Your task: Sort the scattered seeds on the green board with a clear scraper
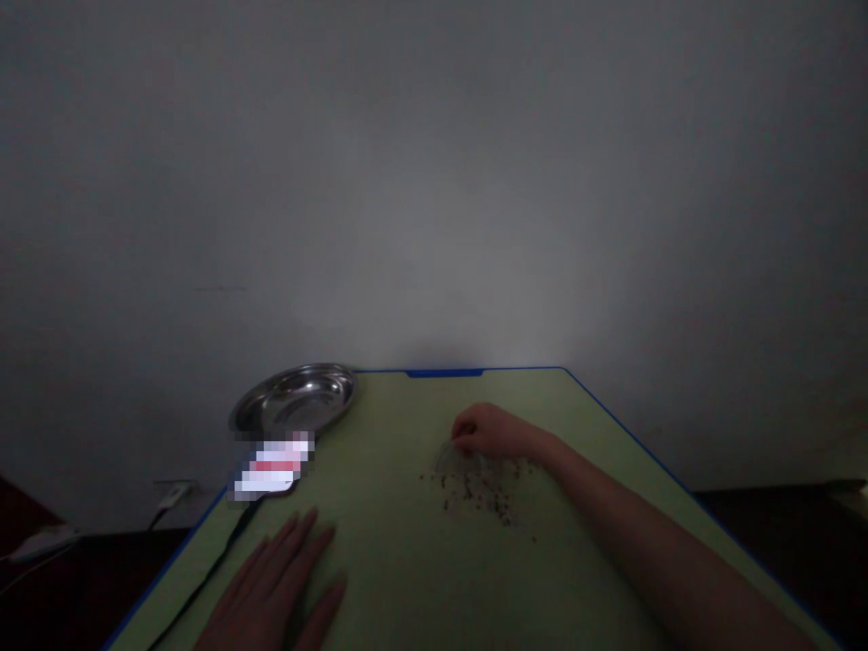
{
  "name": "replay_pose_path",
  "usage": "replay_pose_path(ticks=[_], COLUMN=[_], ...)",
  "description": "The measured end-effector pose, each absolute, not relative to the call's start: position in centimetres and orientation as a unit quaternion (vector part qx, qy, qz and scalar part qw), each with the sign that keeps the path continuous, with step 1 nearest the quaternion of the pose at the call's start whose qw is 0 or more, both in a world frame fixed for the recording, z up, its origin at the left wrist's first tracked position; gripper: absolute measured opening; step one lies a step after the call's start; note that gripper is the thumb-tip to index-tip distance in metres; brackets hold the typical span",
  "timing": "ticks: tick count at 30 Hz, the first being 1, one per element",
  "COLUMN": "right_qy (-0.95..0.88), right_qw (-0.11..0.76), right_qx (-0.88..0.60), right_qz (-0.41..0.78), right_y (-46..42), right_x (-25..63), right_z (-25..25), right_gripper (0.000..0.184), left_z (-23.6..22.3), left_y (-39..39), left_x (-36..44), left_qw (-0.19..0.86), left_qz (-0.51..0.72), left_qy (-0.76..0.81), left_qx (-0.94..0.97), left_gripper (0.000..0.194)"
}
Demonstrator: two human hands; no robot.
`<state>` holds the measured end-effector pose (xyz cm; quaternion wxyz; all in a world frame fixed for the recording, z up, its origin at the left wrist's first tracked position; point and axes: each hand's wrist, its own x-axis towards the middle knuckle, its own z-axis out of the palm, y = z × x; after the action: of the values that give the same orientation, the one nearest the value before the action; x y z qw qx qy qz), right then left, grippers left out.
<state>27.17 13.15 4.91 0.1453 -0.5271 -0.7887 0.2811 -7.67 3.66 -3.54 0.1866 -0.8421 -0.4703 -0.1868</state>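
My curled right hand (485,429) is meeting a clear container (443,459), whether pinching I can't say | Dark bits (467,494) are lying just nearside | Left hand (268,583) is resting splayed, well leftward | Probably I'm handling bits, next needing light fingertips

nothing legible right now, the bright panel (271,455) over at left all blurred into blocks, a red band (275,467) running across it, no letters or digits readable
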Motion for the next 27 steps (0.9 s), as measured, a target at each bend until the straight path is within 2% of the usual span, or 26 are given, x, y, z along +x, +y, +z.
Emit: replay_pose_path(ticks=[5, 14, 22, 27], right_qy=[-0.811, -0.785, -0.758, -0.726], right_qw=[0.172, 0.262, 0.267, 0.248], right_qx=[-0.477, -0.519, -0.576, -0.633], right_qz=[0.292, 0.216, 0.151, 0.105], right_y=[10.6, 9.7, 10.0, 11.3], right_x=[26.9, 28.4, 28.9, 32.4], right_z=[5.1, 4.7, 4.7, 5.0], right_gripper=[0.011, 0.013, 0.018, 0.020], left_z=[-2.3, -1.9, -2.2, -2.6], left_y=[3.1, 2.5, 2.5, 2.7], left_x=[-6.8, -6.4, -6.5, -6.6], left_qw=[0.188, 0.174, 0.151, 0.154], left_qz=[-0.181, -0.182, -0.178, -0.187], left_qy=[-0.480, -0.527, -0.543, -0.535], left_qx=[-0.838, -0.811, -0.807, -0.810], left_gripper=[0.055, 0.061, 0.061, 0.062])
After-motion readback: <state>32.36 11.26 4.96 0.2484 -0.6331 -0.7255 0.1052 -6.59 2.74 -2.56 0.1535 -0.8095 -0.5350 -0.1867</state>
